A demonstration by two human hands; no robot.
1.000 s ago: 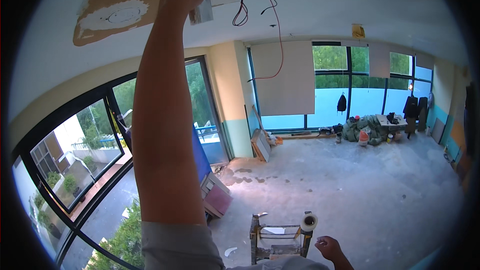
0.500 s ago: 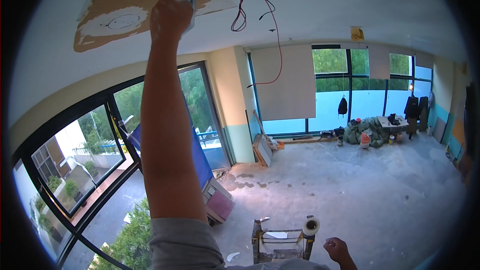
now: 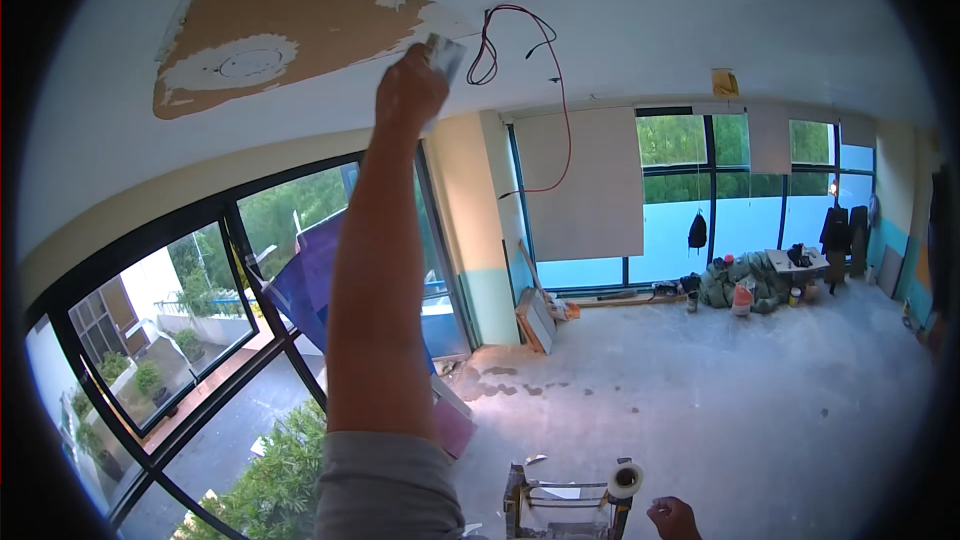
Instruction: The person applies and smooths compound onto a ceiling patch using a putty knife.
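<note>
My left hand (image 3: 412,88) is raised to the ceiling (image 3: 640,10), its fingers closed round a putty knife (image 3: 444,58) with a wide, pale blade. The blade is at the right-hand corner of a brown ceiling patch (image 3: 300,15), whose edges are smeared with white filler. A round outline (image 3: 250,64) shows within the patch, ringed by white filler. Low on the right, my right hand (image 3: 673,518) is curled closed beside the top of a stepladder (image 3: 565,502); whatever its fingers might hold is hidden. A roll of tape (image 3: 625,480) rests on the ladder's right side.
Red and black wires (image 3: 562,100) dangle from the ceiling just right of the putty knife. Tall windows (image 3: 150,330) are on the left. Boards (image 3: 537,320) lean near a column (image 3: 480,240). Green bundles (image 3: 740,283) and a small table (image 3: 797,260) stand by the far windows.
My left hand has moved the putty knife right and lower in the picture, from over the brown patch to its right-hand corner. My right hand stays low and curled. The view has tilted slightly.
</note>
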